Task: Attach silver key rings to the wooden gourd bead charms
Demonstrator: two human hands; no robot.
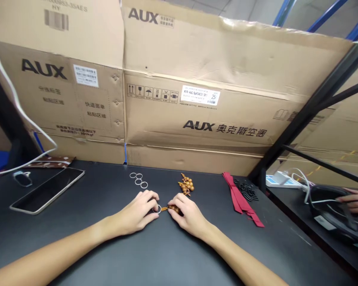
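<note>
My left hand (141, 210) pinches a silver key ring (158, 209) between thumb and fingers, low over the black table. My right hand (186, 214) is closed on a brown wooden bead piece (174, 208), whose orange cord (164, 208) stretches left to the ring. The fingers partly cover the beads. Beyond my left hand, several loose metal rings (138, 181) lie on the table. Behind my right hand sits a small pile of beads with orange cords (186, 184).
Red ribbons (241, 200) and black loops (247, 190) lie on the right. At the left are a phone (47, 190), a patterned pouch (50, 161) and a white cable (26, 115). Cardboard (197, 119) walls the back. Another person's hand (356, 200) is beside a black object (337, 216).
</note>
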